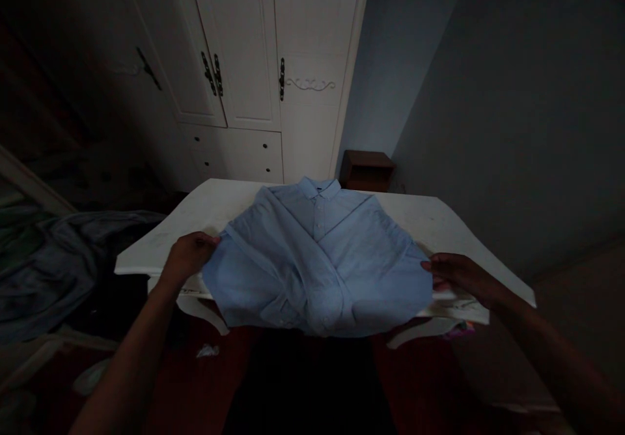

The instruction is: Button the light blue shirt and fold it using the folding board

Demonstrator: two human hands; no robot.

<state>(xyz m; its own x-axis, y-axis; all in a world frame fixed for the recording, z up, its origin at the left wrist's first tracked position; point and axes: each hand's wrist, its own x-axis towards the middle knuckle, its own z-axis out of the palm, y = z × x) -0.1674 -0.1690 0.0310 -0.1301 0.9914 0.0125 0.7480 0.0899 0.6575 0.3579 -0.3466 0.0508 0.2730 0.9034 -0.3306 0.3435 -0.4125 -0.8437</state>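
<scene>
A light blue button-up shirt [293, 239] lies front up across a white table [439, 220], its collar toward the far edge. Both sleeves are folded inward over the front, and the lower part hangs past the near edge. At the shirt's left side, my left hand [190, 256] pinches the fabric edge between thumb and fingers. My right hand [456, 275] grips the opposite side edge in the same way, with some fingers partly hidden in shadow.
Behind the table stands a white wardrobe [244, 90] with dark handles. A small brown cabinet [366, 161] sits by the wall at the back. Grey clothing [53, 259] is heaped on the left. A crumpled scrap [208, 351] lies on the red floor [185, 383].
</scene>
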